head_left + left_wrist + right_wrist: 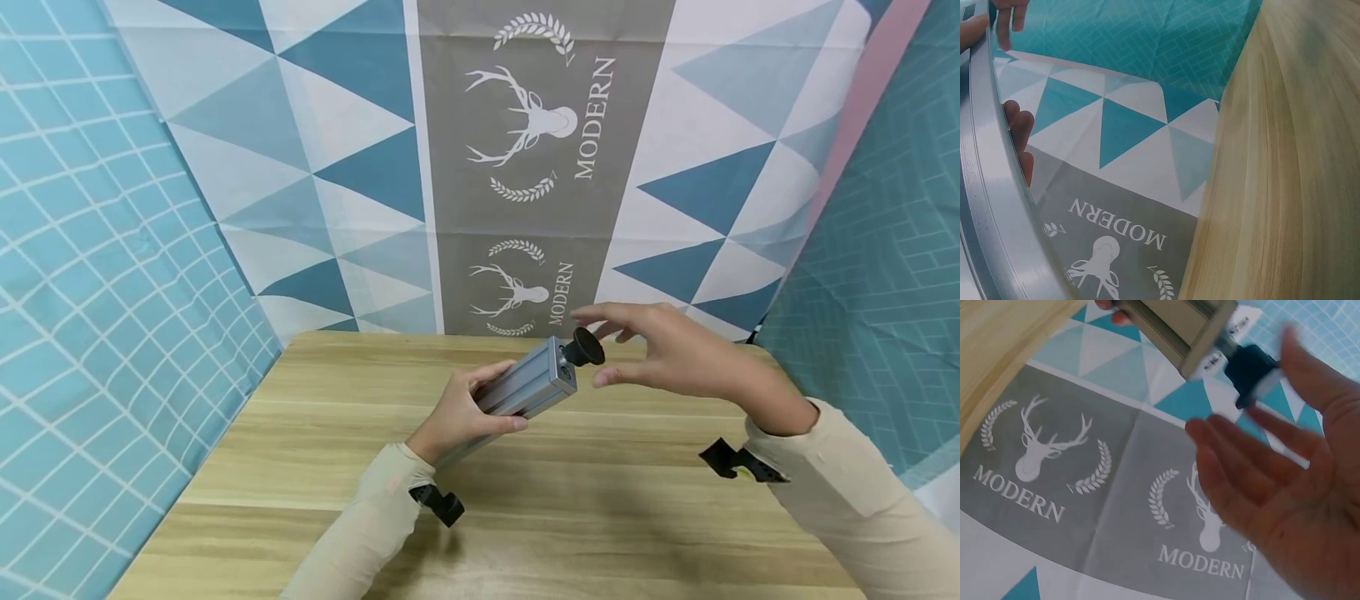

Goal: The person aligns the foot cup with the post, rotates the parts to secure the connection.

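Observation:
A grey aluminium profile [528, 379] slants up off the table, its far end pointing to the right. My left hand [459, 417] grips it around the middle, thumb on the near side. In the left wrist view the profile [997, 187] fills the left edge, with fingertips [1020, 131] showing past it. A black levelling foot [587, 347] with a round base sticks out of the profile's end face. Beside that foot, my right hand [675, 354] holds thumb and fingers apart. The right wrist view shows the foot [1250, 372] just off the fingers, with no clear grip on it.
Below the hands lies a wood-grain table [585, 500]. A patterned cloth with deer prints [525, 167] hangs behind its back edge. Blue tiled sheeting [97, 292] borders the left side, and teal sheeting [862, 250] the right. Black mounts [438, 502] sit on both wrists.

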Tool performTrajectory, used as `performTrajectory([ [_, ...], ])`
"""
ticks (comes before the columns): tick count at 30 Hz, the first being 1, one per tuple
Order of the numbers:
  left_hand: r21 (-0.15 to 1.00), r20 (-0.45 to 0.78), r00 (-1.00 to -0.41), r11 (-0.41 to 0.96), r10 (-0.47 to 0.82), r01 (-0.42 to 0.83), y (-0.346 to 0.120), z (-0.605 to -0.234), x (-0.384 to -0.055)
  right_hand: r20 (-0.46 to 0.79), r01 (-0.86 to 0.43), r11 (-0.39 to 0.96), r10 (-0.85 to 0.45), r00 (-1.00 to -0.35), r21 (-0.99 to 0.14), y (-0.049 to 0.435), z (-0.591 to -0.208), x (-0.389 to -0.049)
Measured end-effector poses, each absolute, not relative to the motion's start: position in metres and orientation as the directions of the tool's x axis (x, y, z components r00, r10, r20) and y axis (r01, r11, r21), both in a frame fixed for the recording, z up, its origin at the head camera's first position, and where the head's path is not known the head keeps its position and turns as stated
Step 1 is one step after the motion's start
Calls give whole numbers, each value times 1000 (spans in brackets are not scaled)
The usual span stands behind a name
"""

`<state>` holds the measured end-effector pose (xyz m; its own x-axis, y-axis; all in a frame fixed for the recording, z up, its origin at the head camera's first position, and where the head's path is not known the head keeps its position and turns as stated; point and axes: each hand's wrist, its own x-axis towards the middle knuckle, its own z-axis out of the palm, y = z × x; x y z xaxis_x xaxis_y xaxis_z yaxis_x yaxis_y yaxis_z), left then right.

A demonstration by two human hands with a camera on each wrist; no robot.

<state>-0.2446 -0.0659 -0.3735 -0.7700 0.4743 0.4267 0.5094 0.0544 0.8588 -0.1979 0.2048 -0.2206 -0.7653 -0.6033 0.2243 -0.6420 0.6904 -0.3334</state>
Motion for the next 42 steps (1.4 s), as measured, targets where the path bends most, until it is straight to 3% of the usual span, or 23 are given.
performTrajectory([
  [10, 858, 428, -767, 53, 478, 512, -66, -370, -242, 269, -810, 543, -764, -586, -220, 204, -217, -198],
  [13, 858, 429, -765, 49, 480, 511, -65, -370, -243, 279, -782, 572, -731, -622, -246, 203, -217, -197],
  [19, 863, 416, -771, 59, 481, 502, -64, -373, -245, 298, -593, 729, -515, -804, -341, 195, -228, -196],
  [23, 861, 412, -770, 67, 487, 503, -64, -372, -245, 290, -515, 782, -432, -854, -350, 192, -232, -194],
  [29, 869, 398, -782, 75, 481, 488, -65, -372, -245, 233, -556, 753, -504, -831, -352, 198, -225, -194],
  [34, 870, 397, -786, 77, 474, 487, -66, -373, -245, 181, -669, 660, -652, -736, -342, 206, -218, -196],
  [39, 863, 409, -778, 73, 477, 499, -66, -372, -245, 228, -761, 578, -731, -643, -295, 206, -218, -200],
  [42, 860, 414, -775, 73, 478, 504, -67, -373, -245, 262, -734, 603, -688, -677, -312, 204, -221, -200],
])
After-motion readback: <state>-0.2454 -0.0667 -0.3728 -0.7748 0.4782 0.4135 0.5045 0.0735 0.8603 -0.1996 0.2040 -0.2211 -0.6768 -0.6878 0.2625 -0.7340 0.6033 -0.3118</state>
